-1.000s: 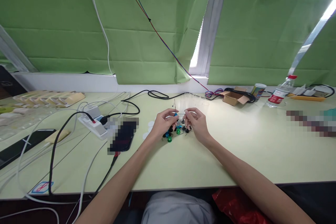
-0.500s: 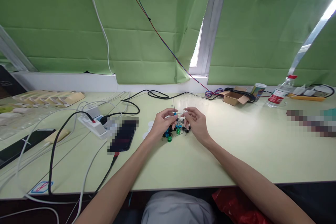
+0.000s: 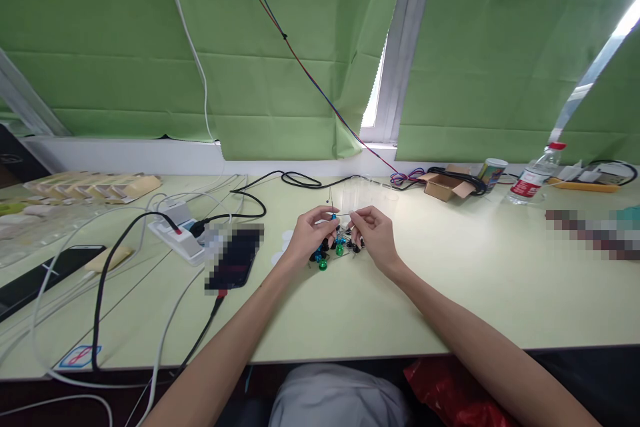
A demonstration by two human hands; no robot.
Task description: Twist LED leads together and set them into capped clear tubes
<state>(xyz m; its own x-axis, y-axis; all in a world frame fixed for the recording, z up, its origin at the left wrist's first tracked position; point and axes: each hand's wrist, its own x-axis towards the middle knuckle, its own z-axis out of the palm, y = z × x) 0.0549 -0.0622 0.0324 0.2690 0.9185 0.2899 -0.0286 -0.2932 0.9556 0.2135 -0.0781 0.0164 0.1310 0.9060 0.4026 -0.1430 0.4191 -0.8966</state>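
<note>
Two-handed hold on one tiny blue part (image 3: 334,217) with a thin wire leg, just above the pale green table (image 3: 450,293) and over a small heap of blue, green and black parts (image 3: 336,250). Pinched from one side by the left hand (image 3: 309,238), thumb and first finger almost closed on it, other fingers curled. Pinched from the other side by the right hand (image 3: 376,235), fingertips tight on the thin wire end, too small to see just how. Right behind the hands, some clear cups (image 3: 357,195). Off to the left, a dark phone (image 3: 235,259) with its top blurred, then a white power strip (image 3: 175,235) with black and white cables all around. Far right, an open cardboard box (image 3: 443,187), a small can (image 3: 493,173) and a water bottle (image 3: 533,180). Behind it all, green blinds (image 3: 280,67). Easy to go wrong here: so small and thin, could slip out of the fingertips, drop into the heap and be hard to find again. Could bend or snap at the wire leg with too hard a pull. Could scatter the heap or tip the clear cups with a bumped wrist. Red label on the water bottle, writing too small to read. Blue and red sticker (image 3: 77,357) near the left table edge, not readable either. No other words to read.
</note>
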